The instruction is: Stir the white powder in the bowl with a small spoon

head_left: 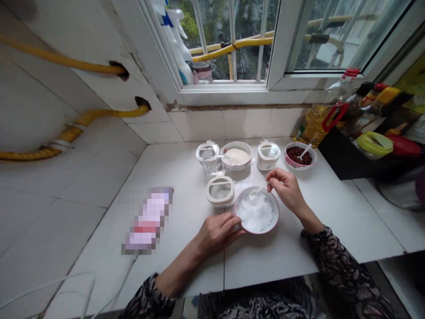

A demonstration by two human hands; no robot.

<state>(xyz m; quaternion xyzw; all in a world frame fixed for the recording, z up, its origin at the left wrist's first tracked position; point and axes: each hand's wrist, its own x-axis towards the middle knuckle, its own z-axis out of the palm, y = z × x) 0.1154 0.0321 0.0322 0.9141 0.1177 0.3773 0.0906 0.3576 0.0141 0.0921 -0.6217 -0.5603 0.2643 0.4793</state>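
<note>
My left hand point(221, 235) grips the near left rim of a bowl point(276, 221) that stands on the white counter. White granules point(257, 213), like salt or sugar, fill much of it. Between the fingertips of my right hand point(285, 190) is the handle of a small white spoon point(255, 193), its head over the granules at the bowl's far side. Just left of the bowl stands a seasoning jar point(220, 192) with a clear lid. Behind are two more such jars, one at the left point(207, 153) and one at the right point(268, 156).
A bowl of off-white grains point(237, 156) stands between the back jars. Right of them is a bowl of dark red flakes point(299, 156) with a spoon. An oil bottle point(318, 119) and black rack point(341, 155) flank the right; a blurred phone-like object point(149, 221) lies left, cable attached.
</note>
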